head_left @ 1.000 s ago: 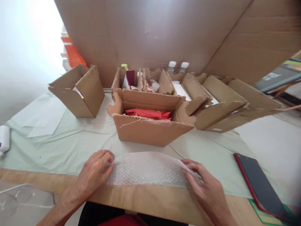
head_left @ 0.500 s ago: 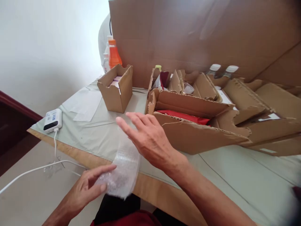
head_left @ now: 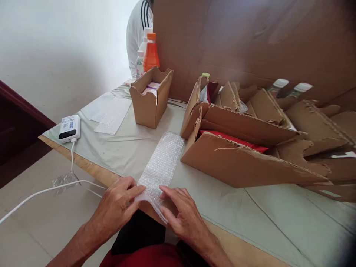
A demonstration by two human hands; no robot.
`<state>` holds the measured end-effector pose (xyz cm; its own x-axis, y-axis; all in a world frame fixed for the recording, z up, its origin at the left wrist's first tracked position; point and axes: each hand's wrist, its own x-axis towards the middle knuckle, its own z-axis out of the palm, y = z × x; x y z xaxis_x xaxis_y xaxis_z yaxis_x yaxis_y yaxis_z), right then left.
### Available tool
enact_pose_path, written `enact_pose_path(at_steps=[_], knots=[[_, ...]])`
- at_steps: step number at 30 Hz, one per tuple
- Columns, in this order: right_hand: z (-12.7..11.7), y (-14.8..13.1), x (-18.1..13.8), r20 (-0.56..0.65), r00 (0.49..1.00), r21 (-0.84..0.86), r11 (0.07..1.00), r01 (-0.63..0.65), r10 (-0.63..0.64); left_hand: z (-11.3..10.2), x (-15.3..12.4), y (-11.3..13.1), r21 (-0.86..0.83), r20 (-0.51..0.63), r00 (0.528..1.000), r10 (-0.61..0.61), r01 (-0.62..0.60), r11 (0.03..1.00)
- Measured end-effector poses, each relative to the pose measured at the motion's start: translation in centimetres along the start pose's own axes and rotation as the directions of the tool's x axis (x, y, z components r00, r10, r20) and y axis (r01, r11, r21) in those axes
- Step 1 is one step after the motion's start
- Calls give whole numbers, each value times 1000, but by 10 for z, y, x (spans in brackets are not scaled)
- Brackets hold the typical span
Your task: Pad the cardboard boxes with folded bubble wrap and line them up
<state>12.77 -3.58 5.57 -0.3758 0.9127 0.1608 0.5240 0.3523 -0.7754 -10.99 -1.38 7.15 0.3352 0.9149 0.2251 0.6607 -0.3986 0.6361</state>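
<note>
Right now the near end of the bubble wrap [head_left: 162, 167] is hanging over the near edge of the desk [head_left: 91, 172], so it is risking a slide off onto the lap if either pinch loosens, I judge. Its far end is lying almost against the big cardboard box [head_left: 244, 163], which could snag or crumple the strip if it is being pushed forward. Both hands are resting low at the desk's near edge, wrists bent inward. The left hand [head_left: 118, 207] is pinching the strip's near left corner, fingers curled. The right hand [head_left: 182, 215] is gripping the near right edge, thumb on top.
</note>
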Motion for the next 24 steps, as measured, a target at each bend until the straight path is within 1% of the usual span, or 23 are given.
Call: enact_pose_path(at_steps=[1,3,5,7,8,10,12,14,16,17,18,20,22,24], knots=[[0,0,-2,-20,999,37,999,-25,26,-1,1,-1,42,-35,999,23,-22,999],[-4,3,-10,-9,996,132,987,-92,94,-2,5,-3,38,-67,998,18,-16,999],[-9,5,-18,31,985,233,957,-171,169,2,11,-4,-20,-40,998,-43,42,999],[-8,8,-22,36,971,304,923,-235,236,10,21,-6,-61,5,993,-115,115,991],[-6,9,-21,11,965,326,911,-253,264,15,26,-7,-67,22,990,-140,141,988],[3,11,-13,-84,947,338,903,-266,310,25,38,-9,-58,27,987,-156,158,986],[11,14,-3,-210,922,275,925,-264,325,35,48,-13,-36,17,989,-149,149,988],[16,17,2,-358,896,113,965,-239,263,41,55,-17,-3,-3,988,-155,155,988],[15,17,2,-467,877,-103,978,-182,115,45,58,-21,25,-23,985,-169,169,985],[14,15,0,-482,876,-203,969,-143,28,46,58,-23,37,-34,984,-175,177,984],[13,13,-2,-465,884,-289,952,-100,-48,48,58,-25,46,-45,982,-183,185,982],[13,7,-5,-370,917,-408,913,-16,-149,50,57,-27,70,-66,979,-194,199,977],[17,2,-2,-259,948,-475,879,43,-187,53,57,-28,117,-85,978,-190,199,973],[24,1,5,-191,964,-516,854,60,-183,56,60,-28,182,-99,981,-166,182,966]])
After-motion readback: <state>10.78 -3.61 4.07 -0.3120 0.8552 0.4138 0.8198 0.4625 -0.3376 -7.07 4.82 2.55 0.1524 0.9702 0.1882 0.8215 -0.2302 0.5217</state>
